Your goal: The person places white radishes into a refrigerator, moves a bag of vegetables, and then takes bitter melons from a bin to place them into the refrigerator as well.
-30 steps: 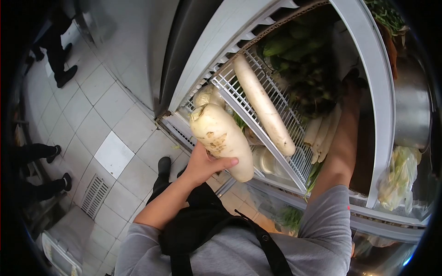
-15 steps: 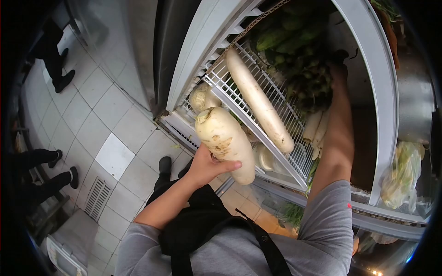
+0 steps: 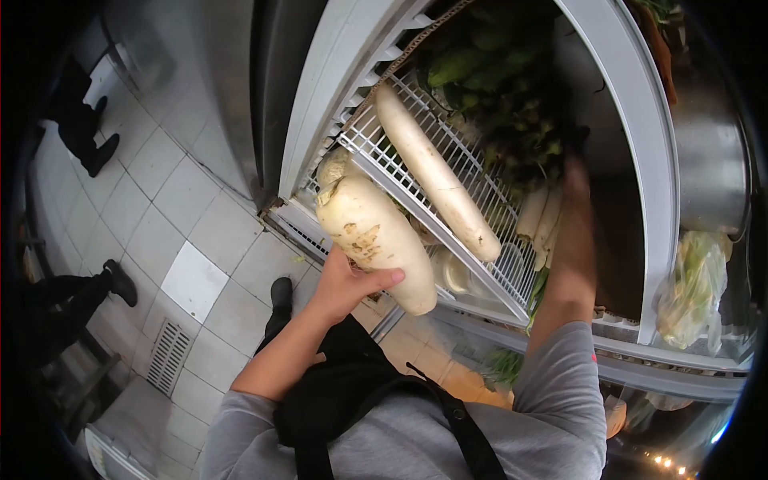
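Note:
In the head view, my left hand (image 3: 346,286) is closed round a thick white daikon (image 3: 382,244) with brown scuffs, held in front of the refrigerator's shelf edge. My right arm reaches deep into the refrigerator. There my right hand (image 3: 578,152) is beside dark leafy greens (image 3: 528,144), its fingers lost in shadow and blur. A long, slim daikon (image 3: 436,172) lies on the white wire shelf (image 3: 504,188). Pale leek-like stalks (image 3: 540,216) rest on the shelf beside my right forearm. Behind the held daikon, another pale root (image 3: 334,166) partly shows.
The refrigerator's white frame (image 3: 640,160) curves round the opening. A bagged vegetable (image 3: 692,292) and a large metal pot (image 3: 708,172) stand to the right. Other people's legs (image 3: 80,300) show at the left, on the tiled floor (image 3: 216,216) with a drain grate (image 3: 169,356).
The whole view has shifted slightly, and the daikon in my left hand appears a little further left. My right hand stays deep among the greens. A person's legs at the left have moved.

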### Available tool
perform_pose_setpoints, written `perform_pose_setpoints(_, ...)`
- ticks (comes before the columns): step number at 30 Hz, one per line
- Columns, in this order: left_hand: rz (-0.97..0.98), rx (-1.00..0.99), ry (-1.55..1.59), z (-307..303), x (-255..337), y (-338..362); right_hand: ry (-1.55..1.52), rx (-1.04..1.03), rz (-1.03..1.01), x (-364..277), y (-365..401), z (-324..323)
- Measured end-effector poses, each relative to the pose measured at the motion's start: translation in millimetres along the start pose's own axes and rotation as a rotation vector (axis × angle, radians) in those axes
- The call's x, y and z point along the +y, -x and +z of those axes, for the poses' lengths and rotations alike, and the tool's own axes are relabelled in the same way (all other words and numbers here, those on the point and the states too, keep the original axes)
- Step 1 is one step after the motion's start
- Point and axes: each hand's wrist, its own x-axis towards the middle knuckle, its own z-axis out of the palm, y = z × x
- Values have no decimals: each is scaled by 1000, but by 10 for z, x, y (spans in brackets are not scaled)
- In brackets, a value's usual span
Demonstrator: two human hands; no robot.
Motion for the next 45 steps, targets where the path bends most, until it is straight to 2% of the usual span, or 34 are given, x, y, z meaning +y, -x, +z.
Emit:
perform_pose_setpoints(8, -56, 2, -19, 28, -115, 36, 39, 101, -43, 20, 116, 69)
perform_pose_setpoints(14, -57, 9, -43, 33, -121, 42, 71, 149, -36, 46, -94, 203)
perform_pose_setpoints(20, -54, 35, -55, 58, -129, 111, 31, 143, 9, 30, -215, -63)
perform_pose_setpoints(23, -80, -9, -70, 61, -97, 98, -121, 112, 46, -160, 47, -251)
perform_pose_setpoints(26, -54, -29, -61, 139, -61, 73, -392, -167, 64, -727, 1096, -467)
perform_pose_setpoints(27, -52, -32, -59, 173, -57, 61, -295, -315, -39, -1023, 1700, -551)
perform_pose_setpoints(28, -51, -36, -56, 211, -54, 42, -328, -476, -50, -1107, 2115, -618)
perform_pose_setpoints(30, -22, -75, -51, 278, -91, -35, -415, -1017, 14, -1148, 2714, -786)
perform_pose_setpoints(32, -22, -105, -58, 393, -93, -81, -460, -1153, 112, -1171, 3279, -735)
perform_pose_setpoints(35, -99, -166, -160, 613, 21, -145, -610, -969, 11, -1218, 3753, -482)
perform_pose_setpoints(38, 87, -182, -238, 822, -65, -356, -319, -679, 53, -1357, 3820, -435)
perform_pose_setpoints(39, 43, -198, -264, 944, 12, -405, -328, -591, 44, -1330, 3788, -427)
perform_pose_setpoints(42, 263, -248, -440, 1193, 44, -612, -460, -419, 32, -1330, 3635, -454)
perform_pose_setpoints(43, 347, -229, -569, 1260, 64, -653, -438, -306, -44, -1325, 3581, -435)
perform_pose_setpoints(45, 562, -186, -962, 1269, 105, -781, -34, -167, -264, -1307, 3382, -503)
